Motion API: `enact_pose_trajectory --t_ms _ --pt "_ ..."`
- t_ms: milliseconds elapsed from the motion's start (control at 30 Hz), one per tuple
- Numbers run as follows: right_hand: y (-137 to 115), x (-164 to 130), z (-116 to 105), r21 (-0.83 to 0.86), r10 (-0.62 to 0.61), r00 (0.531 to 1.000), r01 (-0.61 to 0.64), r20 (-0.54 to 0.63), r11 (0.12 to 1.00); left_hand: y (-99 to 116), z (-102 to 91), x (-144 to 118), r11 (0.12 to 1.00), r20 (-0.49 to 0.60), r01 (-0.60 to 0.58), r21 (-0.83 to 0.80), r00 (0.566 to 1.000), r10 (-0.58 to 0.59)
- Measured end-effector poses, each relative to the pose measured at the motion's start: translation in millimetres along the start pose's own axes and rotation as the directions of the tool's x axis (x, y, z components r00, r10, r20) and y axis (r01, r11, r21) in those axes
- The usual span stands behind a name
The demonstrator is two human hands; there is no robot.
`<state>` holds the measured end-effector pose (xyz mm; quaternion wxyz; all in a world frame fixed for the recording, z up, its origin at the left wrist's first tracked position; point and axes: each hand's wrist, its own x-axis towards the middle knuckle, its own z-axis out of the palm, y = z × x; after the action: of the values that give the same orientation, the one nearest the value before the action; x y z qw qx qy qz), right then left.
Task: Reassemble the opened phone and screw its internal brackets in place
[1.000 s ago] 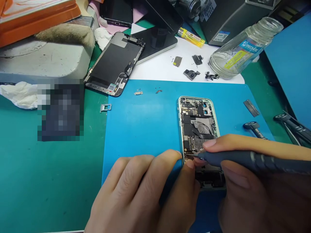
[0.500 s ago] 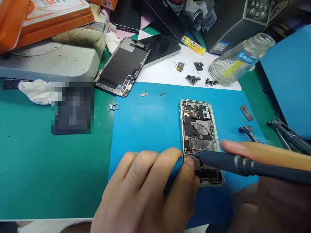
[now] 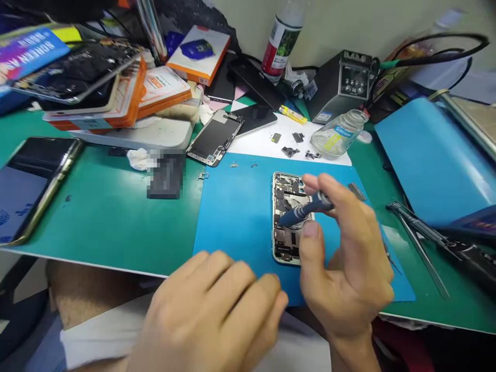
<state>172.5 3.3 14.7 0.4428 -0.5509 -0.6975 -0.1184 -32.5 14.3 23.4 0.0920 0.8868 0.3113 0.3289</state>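
We hold the screwdriver (image 3: 306, 211) in our right hand (image 3: 349, 263), pinched between the thumb and the forefinger, with the remaining fingers loosely curled; its dark tip end slants down and to the left over the middle of the opened phone (image 3: 287, 219). Whether the tip touches the board inside cannot be told, as the view is blurred there. The opened phone lies face up, back shell down, on the blue mat (image 3: 236, 206), lengthwise away from us, with its circuit boards and flex cables exposed. Our left hand (image 3: 217, 310) rests near the front edge of the bench, fingers loosely bent and close together, holding nothing and well apart from the phone. Beyond the mat, a detached display panel (image 3: 215, 137) lies tilted on the green bench mat (image 3: 108, 217), and small removed parts (image 3: 289, 151) sit on a white sheet just beside a glass jar (image 3: 337, 135). Tweezers (image 3: 418, 243) lie to the right, next to a rolled blue mat (image 3: 430, 155). A soldering station (image 3: 341, 82) stands at the back, and another phone (image 3: 27, 186) lies at the far left.
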Motion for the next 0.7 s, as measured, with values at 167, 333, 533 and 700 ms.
enact_pose_trajectory --t_ms 167,333,533,700 --pt "1.8 2.2 1.2 -0.036 -0.018 0.996 0.014 -0.092 0.999 5.9 6.3 12.4 0.997 0.012 0.080 -0.023 0.997 -0.080" --pt "2.7 5.1 0.5 0.084 0.060 0.995 -0.054 -0.075 0.995 -1.2 11.9 18.1 0.994 0.084 0.068 0.086 0.994 -0.076" --pt "2.3 1.9 -1.8 0.119 0.117 0.988 -0.105 -0.099 0.987 -3.0 19.5 21.7 0.992 0.130 -0.020 0.126 0.991 0.004" --pt "-0.1 3.4 -4.7 0.192 0.173 0.984 -0.159 -0.053 0.968 4.2 16.8 20.8 0.991 0.150 -0.005 0.133 0.989 -0.015"
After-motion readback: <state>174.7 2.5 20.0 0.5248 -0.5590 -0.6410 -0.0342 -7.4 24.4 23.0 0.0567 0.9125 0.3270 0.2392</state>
